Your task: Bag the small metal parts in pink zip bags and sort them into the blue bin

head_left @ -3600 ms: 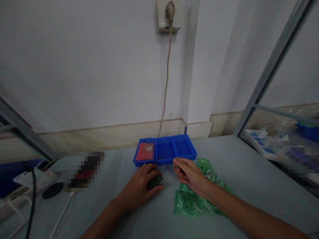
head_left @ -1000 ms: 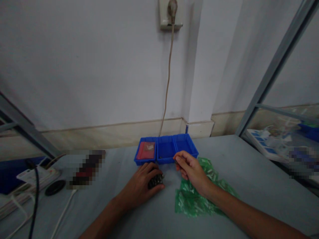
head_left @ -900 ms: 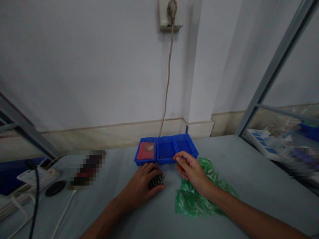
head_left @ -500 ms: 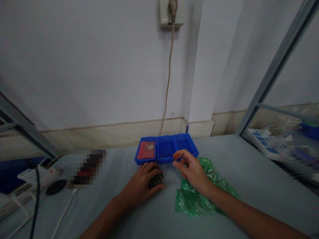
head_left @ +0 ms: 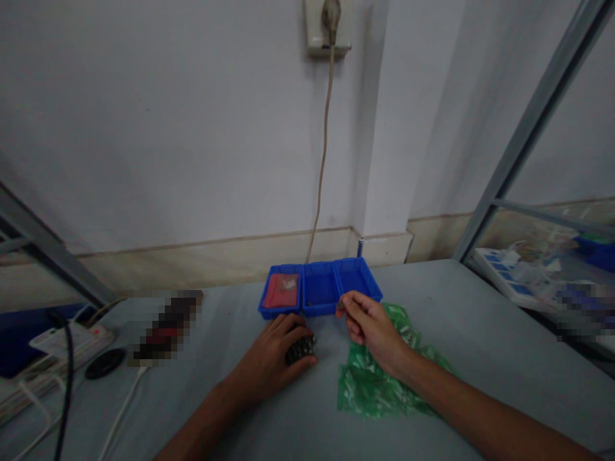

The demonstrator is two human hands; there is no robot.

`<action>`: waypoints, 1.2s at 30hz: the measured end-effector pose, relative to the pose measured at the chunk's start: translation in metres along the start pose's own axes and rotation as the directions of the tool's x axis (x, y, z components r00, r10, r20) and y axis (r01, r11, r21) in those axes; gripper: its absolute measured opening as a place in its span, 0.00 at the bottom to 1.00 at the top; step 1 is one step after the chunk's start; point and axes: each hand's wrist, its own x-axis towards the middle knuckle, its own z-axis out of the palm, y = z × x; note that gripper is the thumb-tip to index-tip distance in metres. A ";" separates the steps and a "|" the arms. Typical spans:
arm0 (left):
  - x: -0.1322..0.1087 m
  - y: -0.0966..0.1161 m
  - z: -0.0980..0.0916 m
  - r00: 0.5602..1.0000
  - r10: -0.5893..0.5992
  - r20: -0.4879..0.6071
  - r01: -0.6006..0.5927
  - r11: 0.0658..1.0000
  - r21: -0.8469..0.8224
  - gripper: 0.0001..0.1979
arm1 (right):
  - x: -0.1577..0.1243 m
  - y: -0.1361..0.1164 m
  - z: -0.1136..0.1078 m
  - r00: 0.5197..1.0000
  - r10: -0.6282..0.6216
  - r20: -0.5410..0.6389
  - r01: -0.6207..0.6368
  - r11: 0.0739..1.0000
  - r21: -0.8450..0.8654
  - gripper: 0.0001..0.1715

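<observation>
My left hand (head_left: pixel 276 351) curls around a dark block dotted with small shiny spots (head_left: pixel 300 349), which rests on the table; the palm side is hidden. Between thumb and fingertips, my right hand (head_left: pixel 375 333) pinches a tiny orange and dark piece (head_left: pixel 340 309) too small to name, just in front of the blue trays. Of three joined blue trays (head_left: pixel 317 311), the left one holds a red packet (head_left: pixel 280 293) with a small clear bag on top. A tiny dark speck lies in the middle tray. Crumpled green plastic packaging (head_left: pixel 372 390) lies beneath my right wrist.
On the left are a blurred-out dark object (head_left: pixel 168 330), a white cable (head_left: pixel 122 410), a black round disc (head_left: pixel 106 363) and a power strip. At the right, another power strip (head_left: pixel 507 282) lies beside clear plastic bags. Metal posts (head_left: pixel 523 134) rise at both sides.
My right hand has drawn slightly right and its fingers have turned downward, so the orange tip of the pinched piece shows. My left hand stays around the dark block.
</observation>
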 end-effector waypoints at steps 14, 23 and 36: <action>-0.001 -0.003 0.003 1.000 0.002 -0.005 -0.002 1.000 0.011 0.19 | -0.002 -0.004 0.003 1.000 0.018 -0.002 -0.017 1.000 0.025 0.29; 0.001 0.000 0.000 1.000 -0.014 0.025 0.013 1.000 0.017 0.18 | -0.002 0.002 -0.001 0.974 -0.225 0.007 0.216 0.929 -0.301 0.16; 0.000 0.000 0.001 0.999 -0.024 0.038 0.024 1.000 0.010 0.17 | -0.002 0.000 0.000 0.989 -0.135 0.063 0.147 0.959 -0.244 0.21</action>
